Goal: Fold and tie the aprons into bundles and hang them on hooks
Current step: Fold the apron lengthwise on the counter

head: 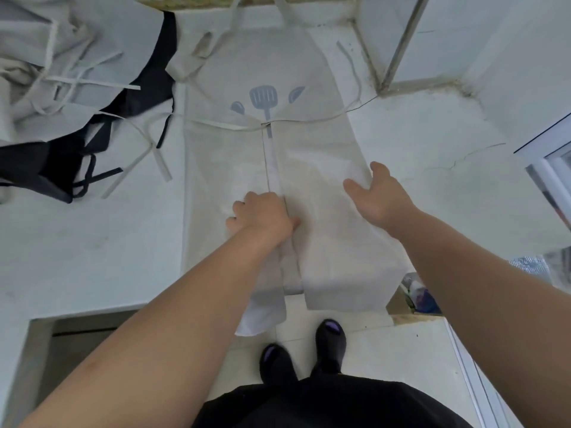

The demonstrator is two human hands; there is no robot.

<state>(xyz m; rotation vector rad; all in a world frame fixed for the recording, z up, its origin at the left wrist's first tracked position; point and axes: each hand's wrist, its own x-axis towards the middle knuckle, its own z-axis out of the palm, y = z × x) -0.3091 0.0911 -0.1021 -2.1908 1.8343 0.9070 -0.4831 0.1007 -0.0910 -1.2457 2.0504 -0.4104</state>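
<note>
The grey spatula-print apron [324, 168] is lying flat on the white counter [92, 242], with both sides folded to its middle. My left hand [262, 214] is pressing the middle seam with curled fingers; I cannot tell if it is pinching cloth. My right hand [377, 196] is spreading wide fingers over the right flap. Other aprons [61, 57] are lying heaped at the left.

Matt beige cloth apron [324, 186], smooth white counter [92, 242], black cloth apron [37, 168]

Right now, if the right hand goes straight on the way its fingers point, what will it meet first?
Probably the apron itself: the right hand is open over its right folded flap, fingers pointing away from the person. Farther along lies the thin tie strap. The hand's height is unclear.
</note>
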